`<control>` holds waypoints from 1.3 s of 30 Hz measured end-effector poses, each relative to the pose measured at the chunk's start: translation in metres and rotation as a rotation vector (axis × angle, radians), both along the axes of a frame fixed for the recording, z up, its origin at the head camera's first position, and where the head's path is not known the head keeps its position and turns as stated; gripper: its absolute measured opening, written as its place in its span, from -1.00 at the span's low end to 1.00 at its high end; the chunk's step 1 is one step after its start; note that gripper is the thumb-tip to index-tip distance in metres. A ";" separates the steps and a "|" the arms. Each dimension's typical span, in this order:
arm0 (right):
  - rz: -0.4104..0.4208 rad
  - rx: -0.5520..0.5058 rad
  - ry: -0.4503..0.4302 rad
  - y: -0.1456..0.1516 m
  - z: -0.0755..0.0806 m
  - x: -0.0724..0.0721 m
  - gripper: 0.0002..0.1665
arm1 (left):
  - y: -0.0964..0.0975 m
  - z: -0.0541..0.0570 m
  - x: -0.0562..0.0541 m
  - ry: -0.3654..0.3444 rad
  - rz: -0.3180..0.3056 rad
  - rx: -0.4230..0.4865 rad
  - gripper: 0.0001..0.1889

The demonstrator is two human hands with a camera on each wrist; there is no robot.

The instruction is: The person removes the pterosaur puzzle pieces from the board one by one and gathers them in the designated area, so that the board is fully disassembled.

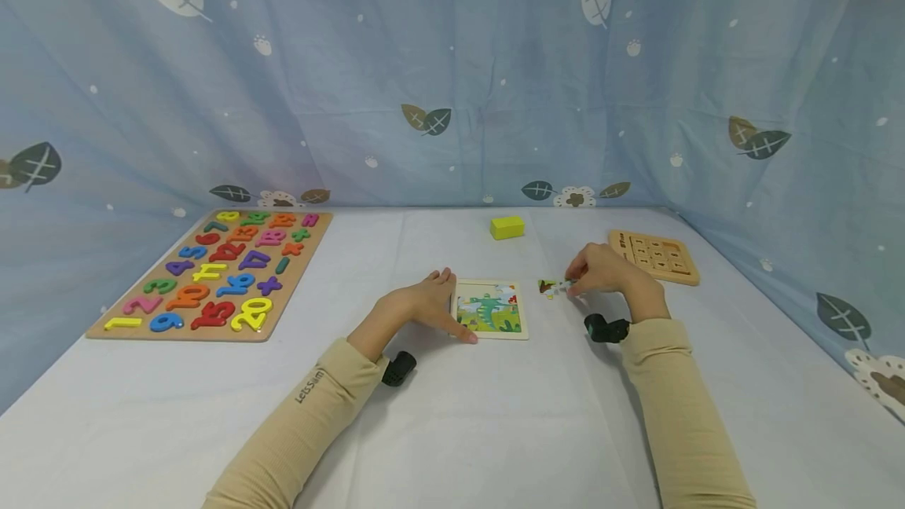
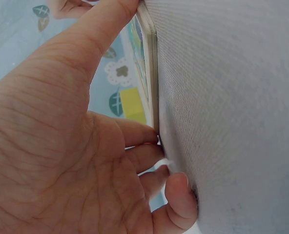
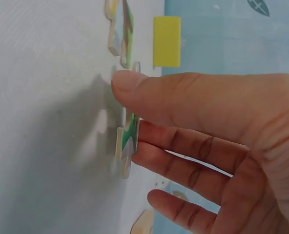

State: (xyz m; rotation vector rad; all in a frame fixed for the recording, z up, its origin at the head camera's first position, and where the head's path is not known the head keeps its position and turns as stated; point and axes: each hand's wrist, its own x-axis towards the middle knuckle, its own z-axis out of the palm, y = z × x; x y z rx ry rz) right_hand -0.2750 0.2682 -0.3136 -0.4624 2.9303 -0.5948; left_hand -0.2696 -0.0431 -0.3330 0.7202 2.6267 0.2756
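In the head view my left hand [image 1: 424, 303] holds the left side of a small wooden jigsaw puzzle [image 1: 489, 311] with a green dinosaur picture. The thumb lies at its near corner and the fingers at its far corner; the left wrist view shows the board's pale edge [image 2: 153, 83] between them. To the right, my right hand [image 1: 599, 272] pinches a small jigsaw piece [image 3: 130, 134] with thumb and fingers, just over the cloth. Another loose piece [image 1: 547, 287] lies to the left of that hand; the right wrist view shows loose pieces [image 3: 117, 29] there.
A yellow block [image 1: 507, 228] sits behind the puzzle. At the left lies a wooden board [image 1: 283, 301] of coloured numbers and signs. A wooden number-tile board [image 1: 686, 277] is beyond my right hand. A blue leaf-patterned curtain [image 1: 452, 77] hangs behind the white-covered table [image 1: 481, 430].
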 end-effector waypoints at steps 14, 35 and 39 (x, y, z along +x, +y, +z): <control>-0.027 0.014 -0.025 0.000 0.001 0.001 -0.66 | 0.000 0.002 0.000 0.002 -0.003 -0.017 0.25; -0.021 0.012 0.004 -0.020 0.008 0.001 -0.58 | 0.000 0.000 0.000 -0.010 0.012 -0.004 0.25; 0.006 0.026 0.004 -0.034 0.011 0.000 -0.57 | 0.000 0.001 0.001 -0.016 0.021 0.002 0.25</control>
